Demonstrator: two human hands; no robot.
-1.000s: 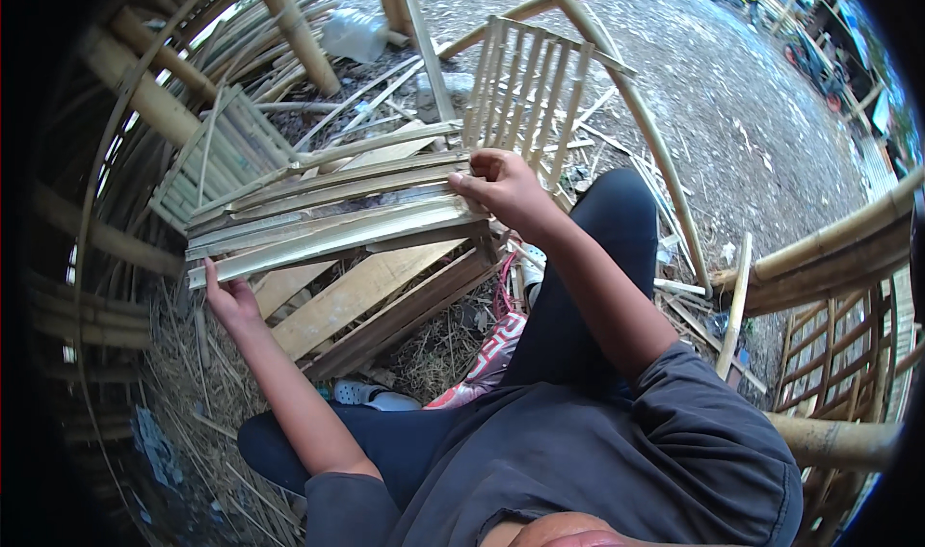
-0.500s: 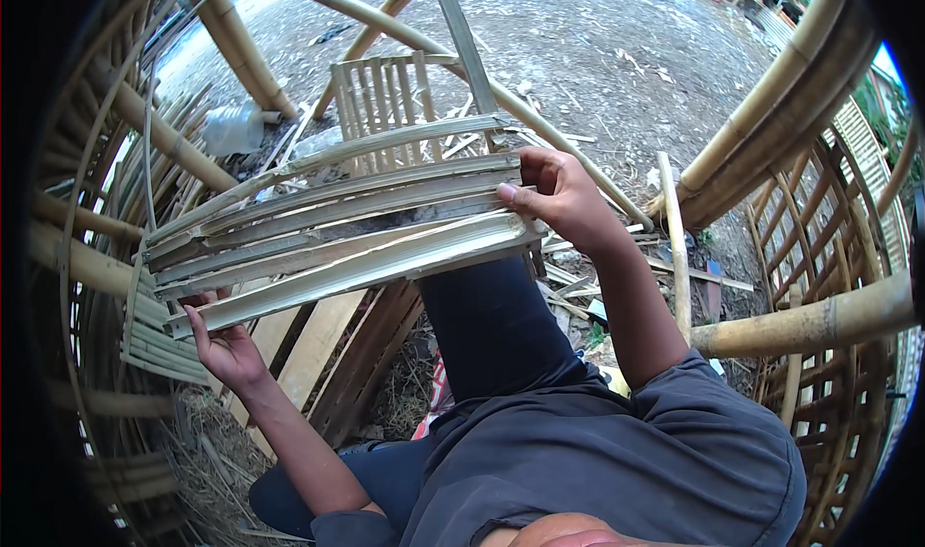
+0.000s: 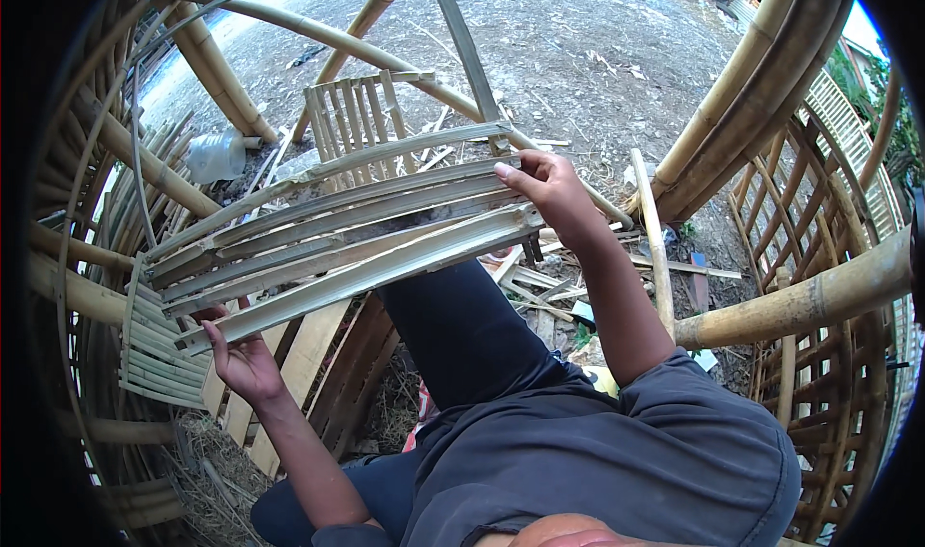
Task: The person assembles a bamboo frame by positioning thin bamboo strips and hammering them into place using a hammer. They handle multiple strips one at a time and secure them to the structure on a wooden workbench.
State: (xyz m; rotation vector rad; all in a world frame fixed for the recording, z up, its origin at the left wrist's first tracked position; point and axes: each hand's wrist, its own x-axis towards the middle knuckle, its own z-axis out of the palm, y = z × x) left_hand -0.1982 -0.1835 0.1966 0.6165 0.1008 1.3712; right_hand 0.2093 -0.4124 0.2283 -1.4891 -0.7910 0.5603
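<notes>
A panel of several split bamboo strips point(image 3: 347, 200) spans the space in front of me, above my knee. My left hand point(image 3: 249, 362) is closed on the left end of the nearest bamboo strip point(image 3: 376, 279), thumb on the near side and fingers partly hidden behind it. At the panel's right end, my right hand point(image 3: 551, 192) is closed on the strips in the middle, its thumb on top. The nearest strip slants up to the right, with a gap between it and the strips behind.
A small slatted bamboo piece point(image 3: 356, 123) stands beyond the panel. Wooden planks point(image 3: 299, 364) lie below my left hand. Thick bamboo poles point(image 3: 742, 94) and a bamboo lattice point(image 3: 819, 248) rise at right. A clear plastic jug point(image 3: 217, 157) sits far left, among cut bamboo.
My right hand has shifted to strips slightly farther from me. The nearest strip slants more steeply and stands further apart from the others. My left hand still grips its left end.
</notes>
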